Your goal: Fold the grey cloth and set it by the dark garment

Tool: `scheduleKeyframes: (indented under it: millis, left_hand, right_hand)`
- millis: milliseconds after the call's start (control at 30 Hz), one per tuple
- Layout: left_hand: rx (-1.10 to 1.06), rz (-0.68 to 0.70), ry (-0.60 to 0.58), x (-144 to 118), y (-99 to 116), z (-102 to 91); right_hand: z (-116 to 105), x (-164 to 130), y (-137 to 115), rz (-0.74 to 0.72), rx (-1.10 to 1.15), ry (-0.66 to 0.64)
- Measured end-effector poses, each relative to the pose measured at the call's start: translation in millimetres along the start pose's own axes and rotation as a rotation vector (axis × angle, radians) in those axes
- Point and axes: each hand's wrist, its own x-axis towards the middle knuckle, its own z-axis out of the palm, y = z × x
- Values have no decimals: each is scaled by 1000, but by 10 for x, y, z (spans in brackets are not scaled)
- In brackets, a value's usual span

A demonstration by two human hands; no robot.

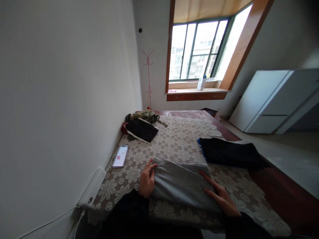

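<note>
A grey cloth garment (pixel 183 184), folded into a long shape, lies on the flowered cover in front of me. Its exact kind cannot be told from the folds. At its left edge, my left hand (pixel 147 181) has its fingers curled and closed on the fabric. My right hand (pixel 222 196) rests at the garment's right end with fingers stretched out and apart, touching the top of the cloth.
Dark folded clothes (pixel 228 151) lie at the right, partly over the dark red table edge (pixel 286 196). A black folded garment (pixel 142 129) sits by a camouflage-patterned item (pixel 147 115). A phone (pixel 120 156) and white power strip (pixel 92 187) are near the left wall.
</note>
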Motion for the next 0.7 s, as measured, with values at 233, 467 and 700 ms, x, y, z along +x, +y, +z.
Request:
scheduleKeyframes:
  millis: [233, 467, 700]
  left_hand:
    - [429, 19, -185, -18, 271, -38]
    - [725, -4, -473, 248, 669, -84]
    - [362, 183, -429, 867, 517, 436]
  right_hand:
    - [-196, 19, -107, -2, -42, -142]
    - [-473, 353, -577, -12, -136, -126]
    - [-707, 549, -975, 12, -211, -49]
